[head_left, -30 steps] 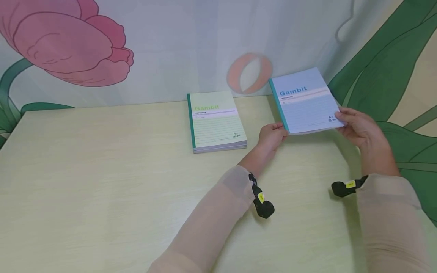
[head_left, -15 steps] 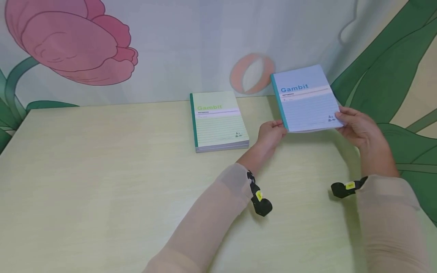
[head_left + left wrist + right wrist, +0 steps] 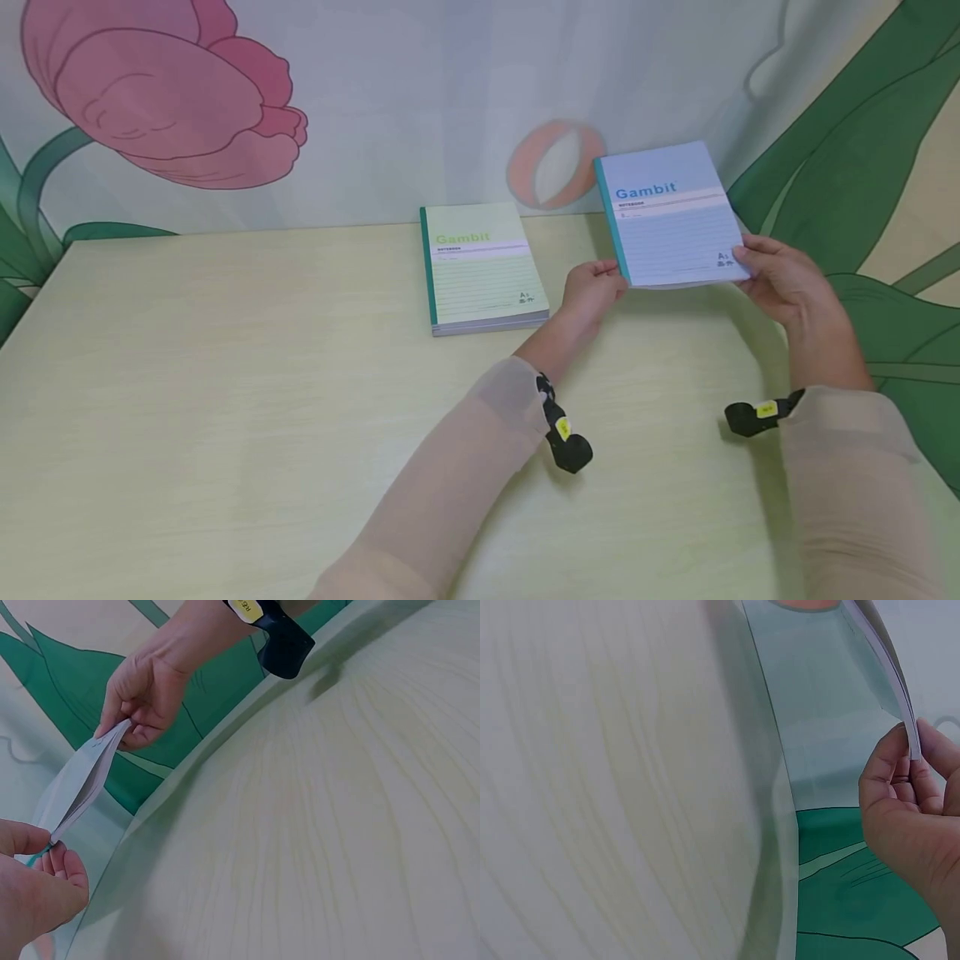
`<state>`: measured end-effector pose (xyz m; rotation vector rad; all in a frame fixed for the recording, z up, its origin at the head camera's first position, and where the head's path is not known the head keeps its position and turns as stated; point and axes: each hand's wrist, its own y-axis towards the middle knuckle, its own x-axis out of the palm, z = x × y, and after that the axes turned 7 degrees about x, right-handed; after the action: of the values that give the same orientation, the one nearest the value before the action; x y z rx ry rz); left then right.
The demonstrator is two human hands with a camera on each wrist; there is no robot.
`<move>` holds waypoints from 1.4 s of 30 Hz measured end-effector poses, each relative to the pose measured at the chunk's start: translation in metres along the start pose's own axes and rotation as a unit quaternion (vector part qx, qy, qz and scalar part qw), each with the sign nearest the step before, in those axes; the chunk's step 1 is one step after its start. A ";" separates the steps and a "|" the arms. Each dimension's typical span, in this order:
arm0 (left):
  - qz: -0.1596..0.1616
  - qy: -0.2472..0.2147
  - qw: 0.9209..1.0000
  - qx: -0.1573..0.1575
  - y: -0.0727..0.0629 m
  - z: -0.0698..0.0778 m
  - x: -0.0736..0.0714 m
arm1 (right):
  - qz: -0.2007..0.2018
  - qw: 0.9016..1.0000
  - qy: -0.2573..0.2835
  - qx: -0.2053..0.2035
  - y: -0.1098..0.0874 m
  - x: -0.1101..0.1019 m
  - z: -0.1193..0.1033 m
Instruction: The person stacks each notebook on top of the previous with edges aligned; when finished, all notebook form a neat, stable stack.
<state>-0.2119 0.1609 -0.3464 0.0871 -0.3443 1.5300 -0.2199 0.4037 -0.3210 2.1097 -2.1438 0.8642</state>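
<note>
Both hands hold a blue notebook [image 3: 671,221] with a teal spine, raised off the table at its far right. My left hand [image 3: 590,293] pinches the lower spine corner, and my right hand [image 3: 787,275] pinches the lower right corner, thumb on the cover. In the left wrist view the notebook [image 3: 84,778] appears nearly edge-on, its pages slightly parted. The right wrist view has the right hand [image 3: 911,791] with the page edges between thumb and fingers. Left of the hands, a green notebook [image 3: 483,275] lies face up on top of a small stack of notebooks.
The pale wood-grain table [image 3: 225,400] runs up to a curtain [image 3: 390,108] printed with a pink flower [image 3: 165,108]. Green leaf-patterned cloth [image 3: 885,142] borders the table on the right.
The blue notebook has risen slightly and turned a little straighter, with both hands keeping their hold. The head view has shifted a little. The green notebook's stack stays in place.
</note>
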 end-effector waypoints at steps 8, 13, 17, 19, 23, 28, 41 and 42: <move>-0.010 0.000 1.000 0.000 0.000 0.004 -0.004 | -0.008 1.000 0.009 -0.005 0.002 0.003 -0.001; -0.014 -0.008 1.000 0.005 0.000 0.007 -0.008 | -0.016 1.000 0.007 -0.008 0.002 0.007 0.000; -0.017 -0.014 1.000 0.012 0.001 0.008 -0.010 | -0.024 1.000 0.009 -0.010 0.003 0.010 0.001; -0.018 -0.013 1.000 0.012 0.001 0.009 -0.012 | -0.027 1.000 0.006 -0.011 0.003 0.012 0.001; -0.019 -0.013 1.000 0.007 0.001 0.009 -0.015 | -0.030 0.999 0.001 -0.013 0.003 0.015 0.003; -0.015 -0.017 1.000 0.010 -0.001 0.010 -0.017 | -0.035 0.999 -0.008 -0.024 0.003 0.017 0.003; -0.017 -0.017 1.000 0.019 0.000 0.014 -0.022 | -0.036 0.999 -0.001 -0.030 0.001 0.024 0.004; -0.018 -0.016 1.000 0.019 0.000 0.015 -0.023 | -0.037 0.999 0.001 -0.030 0.001 0.024 0.004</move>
<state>-0.2141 0.1351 -0.3388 0.1481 -0.3377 1.5014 -0.2217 0.3799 -0.3155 2.1439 -2.0481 0.7840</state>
